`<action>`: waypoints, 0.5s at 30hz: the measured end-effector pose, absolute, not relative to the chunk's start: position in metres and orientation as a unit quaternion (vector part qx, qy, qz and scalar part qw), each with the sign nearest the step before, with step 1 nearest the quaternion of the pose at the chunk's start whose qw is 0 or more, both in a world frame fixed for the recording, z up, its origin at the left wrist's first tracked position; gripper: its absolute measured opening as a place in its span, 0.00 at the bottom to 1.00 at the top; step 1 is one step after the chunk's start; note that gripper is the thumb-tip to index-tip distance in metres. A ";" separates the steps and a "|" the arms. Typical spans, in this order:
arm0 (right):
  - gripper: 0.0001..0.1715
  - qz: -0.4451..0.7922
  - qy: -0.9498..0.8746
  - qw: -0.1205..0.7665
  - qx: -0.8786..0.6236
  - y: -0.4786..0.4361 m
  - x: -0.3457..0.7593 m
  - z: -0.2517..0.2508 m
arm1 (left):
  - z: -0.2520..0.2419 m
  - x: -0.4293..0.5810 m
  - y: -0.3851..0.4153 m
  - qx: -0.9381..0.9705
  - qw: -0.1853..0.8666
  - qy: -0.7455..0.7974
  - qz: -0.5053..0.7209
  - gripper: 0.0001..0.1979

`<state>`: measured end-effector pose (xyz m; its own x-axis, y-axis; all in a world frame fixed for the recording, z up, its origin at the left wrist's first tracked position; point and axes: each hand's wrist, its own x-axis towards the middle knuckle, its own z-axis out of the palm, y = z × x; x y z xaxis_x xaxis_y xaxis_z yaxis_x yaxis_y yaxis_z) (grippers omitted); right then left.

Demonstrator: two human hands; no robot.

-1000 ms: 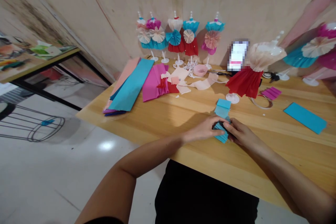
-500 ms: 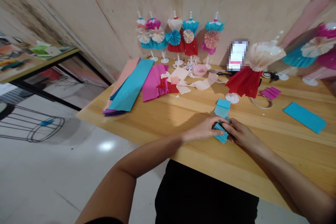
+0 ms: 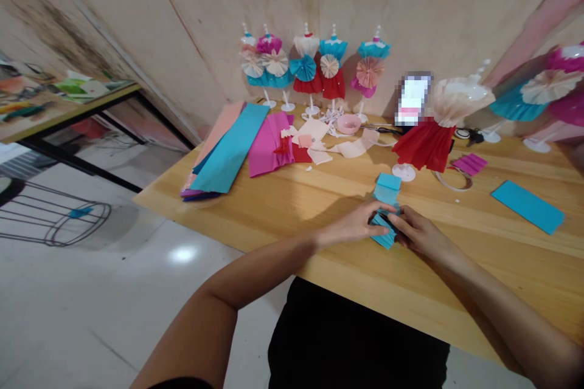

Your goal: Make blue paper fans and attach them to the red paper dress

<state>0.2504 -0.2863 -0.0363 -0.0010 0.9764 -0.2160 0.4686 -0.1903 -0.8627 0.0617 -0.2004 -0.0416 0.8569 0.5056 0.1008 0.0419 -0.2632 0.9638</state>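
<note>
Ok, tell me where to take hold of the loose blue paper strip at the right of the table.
Take it by its long edge nearest you, coming in from your right side with your right hand. The blue paper strip lies flat on the wooden table, angled with that long edge facing you, so a light pinch there should lift it without creasing it.

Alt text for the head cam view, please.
A left hand and right hand pinch pleated blue paper on a wooden table. Beyond them lie coloured paper sheets, and miniature paper dresses stand on white stands along the wall.
</note>
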 end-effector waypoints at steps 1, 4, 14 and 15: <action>0.29 0.428 -0.564 0.294 -0.642 -0.286 0.251 -0.036 | -0.042 0.062 -0.200 0.769 0.581 0.176 0.201 0.23; 0.29 0.429 -0.565 0.290 -0.642 -0.287 0.250 -0.035 | -0.040 0.061 -0.201 0.773 0.577 0.171 0.202 0.23; 0.26 0.420 -0.578 0.282 -0.640 -0.288 0.251 -0.040 | -0.039 0.060 -0.203 0.774 0.575 0.170 0.201 0.23; 0.25 0.419 -0.582 0.280 -0.638 -0.288 0.251 -0.040 | -0.039 0.060 -0.203 0.774 0.576 0.170 0.202 0.23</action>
<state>0.2509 -0.2881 -0.0405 -0.0289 0.9773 -0.2097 0.5082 -0.1662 -0.8450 0.0600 -0.2031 -0.0392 0.8606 0.4956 0.1175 0.0294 -0.2785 0.9600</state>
